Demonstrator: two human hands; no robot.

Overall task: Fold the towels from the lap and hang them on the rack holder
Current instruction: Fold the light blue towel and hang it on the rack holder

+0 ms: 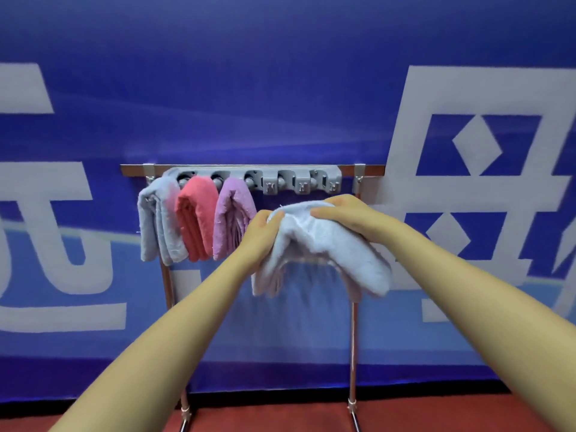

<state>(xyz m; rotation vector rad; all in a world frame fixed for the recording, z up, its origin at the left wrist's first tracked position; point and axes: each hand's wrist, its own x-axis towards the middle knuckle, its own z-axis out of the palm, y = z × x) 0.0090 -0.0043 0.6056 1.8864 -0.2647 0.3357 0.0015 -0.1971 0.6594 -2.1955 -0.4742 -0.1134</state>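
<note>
A folded light blue towel [324, 247] hangs in the air in front of the grey rack holder [299, 179], below its free clips. My left hand [261, 235] grips the towel's left top edge. My right hand [346, 213] lies over its top right, fingers closed on the fold. Three folded towels hang from the holder's left clips: a pale blue towel [159, 219], a red towel [196, 216] and a purple towel [232, 213]. The held towel's two ends droop down on either side.
The holder sits on a metal stand with two upright legs [352, 353] reaching a red floor [274, 413]. A blue banner with large white characters [467, 95] fills the wall behind. Several grey clips on the holder's right half carry nothing.
</note>
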